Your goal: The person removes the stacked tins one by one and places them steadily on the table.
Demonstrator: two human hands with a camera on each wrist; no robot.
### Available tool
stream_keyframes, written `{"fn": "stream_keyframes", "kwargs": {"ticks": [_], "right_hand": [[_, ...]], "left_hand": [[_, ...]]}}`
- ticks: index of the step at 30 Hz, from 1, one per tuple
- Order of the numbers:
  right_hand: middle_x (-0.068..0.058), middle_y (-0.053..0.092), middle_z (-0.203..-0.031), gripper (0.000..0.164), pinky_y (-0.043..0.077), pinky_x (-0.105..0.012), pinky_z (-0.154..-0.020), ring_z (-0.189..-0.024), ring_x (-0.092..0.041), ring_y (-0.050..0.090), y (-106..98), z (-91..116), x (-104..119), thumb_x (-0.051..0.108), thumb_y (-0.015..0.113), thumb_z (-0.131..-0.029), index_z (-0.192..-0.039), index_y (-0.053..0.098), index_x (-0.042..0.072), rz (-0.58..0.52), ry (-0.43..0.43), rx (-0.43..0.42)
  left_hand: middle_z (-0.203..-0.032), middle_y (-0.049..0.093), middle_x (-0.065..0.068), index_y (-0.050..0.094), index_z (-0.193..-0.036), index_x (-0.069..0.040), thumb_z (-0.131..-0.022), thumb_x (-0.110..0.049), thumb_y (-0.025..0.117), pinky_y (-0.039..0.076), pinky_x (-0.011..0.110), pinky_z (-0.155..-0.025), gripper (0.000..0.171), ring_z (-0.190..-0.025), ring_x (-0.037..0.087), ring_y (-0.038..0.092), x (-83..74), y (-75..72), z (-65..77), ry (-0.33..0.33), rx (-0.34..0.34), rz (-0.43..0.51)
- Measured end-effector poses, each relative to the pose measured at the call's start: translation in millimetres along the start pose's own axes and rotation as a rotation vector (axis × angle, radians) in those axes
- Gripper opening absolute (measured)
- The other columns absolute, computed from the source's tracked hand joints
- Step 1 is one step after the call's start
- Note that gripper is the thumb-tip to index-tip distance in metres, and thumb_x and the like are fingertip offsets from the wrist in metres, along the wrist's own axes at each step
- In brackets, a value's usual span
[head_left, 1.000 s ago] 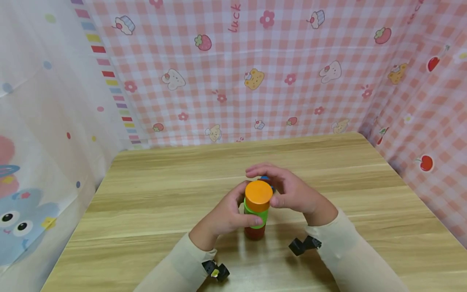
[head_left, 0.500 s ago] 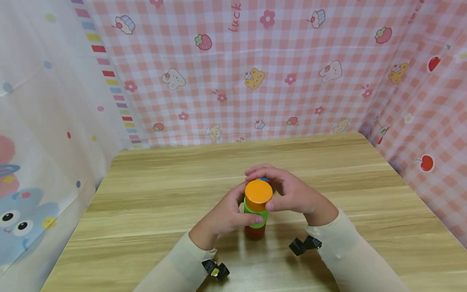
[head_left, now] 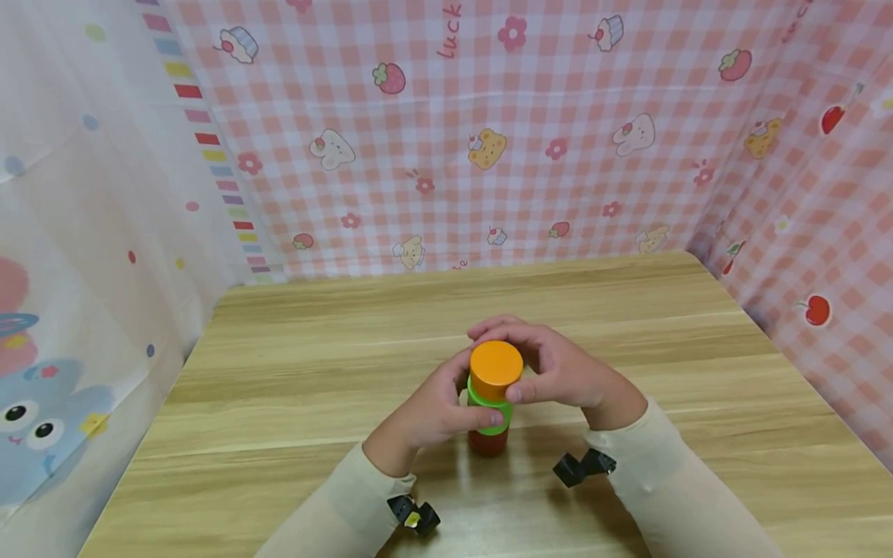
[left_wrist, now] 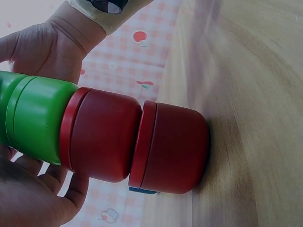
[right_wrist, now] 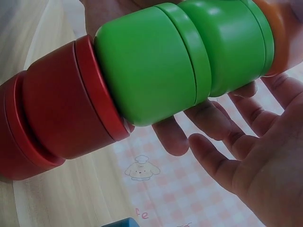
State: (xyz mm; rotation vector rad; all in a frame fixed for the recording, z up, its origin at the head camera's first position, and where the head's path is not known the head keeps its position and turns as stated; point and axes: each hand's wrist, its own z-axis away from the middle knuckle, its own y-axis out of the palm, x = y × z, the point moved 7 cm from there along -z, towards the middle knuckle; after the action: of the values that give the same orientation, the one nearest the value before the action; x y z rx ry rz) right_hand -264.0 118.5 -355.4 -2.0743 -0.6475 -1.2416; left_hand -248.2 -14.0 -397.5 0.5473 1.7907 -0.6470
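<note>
A tall upright stack of cup-shaped toy pieces stands on the wooden table. Its bottom is two red cups (left_wrist: 106, 135), above them come two green cups (right_wrist: 147, 66), and a flat-topped orange cup (head_left: 496, 366) crowns it. My left hand (head_left: 436, 407) grips the green part, its thumb across the near side and its fingers behind. At the top, my right hand (head_left: 558, 364) curls around the orange cup, thumb against its right side and fingers reaching round the back. The right wrist view shows the right fingers (right_wrist: 213, 163) bent beside the upper green cup.
Behind the stack a blue object (right_wrist: 120, 222) peeks in at the bottom of the right wrist view, mostly hidden. The wooden table (head_left: 335, 341) ends at a pink checked cloth (head_left: 446, 155) at the back, with more cloth at both sides.
My right hand has closed in on the orange cup, its thumb moving left onto the cup's side. The blue object behind is now covered in the head view. My left hand stays in place.
</note>
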Motion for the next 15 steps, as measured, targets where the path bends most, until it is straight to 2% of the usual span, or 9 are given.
{"fn": "stream_keyframes", "kwargs": {"ticks": [3, 9, 15], "right_hand": [[-0.012, 0.052, -0.152, 0.063, 0.028, -0.064, -0.118, -0.143, -0.033, 0.044, -1, 0, 1, 0.047, 0.082, -0.09, -0.133, 0.064, 0.005, 0.001, -0.001, -0.005], [-0.011, 0.052, -0.153, 0.063, 0.025, -0.064, -0.12, -0.144, -0.034, 0.043, -6, 3, 5, 0.042, 0.083, -0.091, -0.135, 0.062, 0.003, -0.02, -0.005, -0.025], [-0.008, 0.052, -0.153, 0.057, 0.03, -0.052, -0.122, -0.145, -0.031, 0.044, -12, 6, 7, 0.034, 0.083, -0.092, -0.137, 0.062, 0.006, -0.029, -0.024, -0.038]], "left_hand": [[-0.146, 0.058, 0.004, 0.047, -0.153, -0.018, -0.092, -0.027, 0.081, 0.033, 0.05, -0.122, 0.07, -0.132, 0.02, 0.054, -0.1, 0.3, -0.6, -0.001, 0.003, 0.008], [-0.144, 0.058, 0.006, 0.047, -0.153, -0.016, -0.092, -0.028, 0.081, 0.037, 0.049, -0.12, 0.071, -0.128, 0.022, 0.056, -0.2, 1.1, -1.1, -0.011, 0.007, 0.019], [-0.139, 0.06, 0.007, 0.049, -0.147, -0.013, -0.093, -0.026, 0.08, 0.042, 0.045, -0.116, 0.064, -0.122, 0.023, 0.057, 2.0, 0.7, 0.1, -0.055, 0.0, 0.001]]}}
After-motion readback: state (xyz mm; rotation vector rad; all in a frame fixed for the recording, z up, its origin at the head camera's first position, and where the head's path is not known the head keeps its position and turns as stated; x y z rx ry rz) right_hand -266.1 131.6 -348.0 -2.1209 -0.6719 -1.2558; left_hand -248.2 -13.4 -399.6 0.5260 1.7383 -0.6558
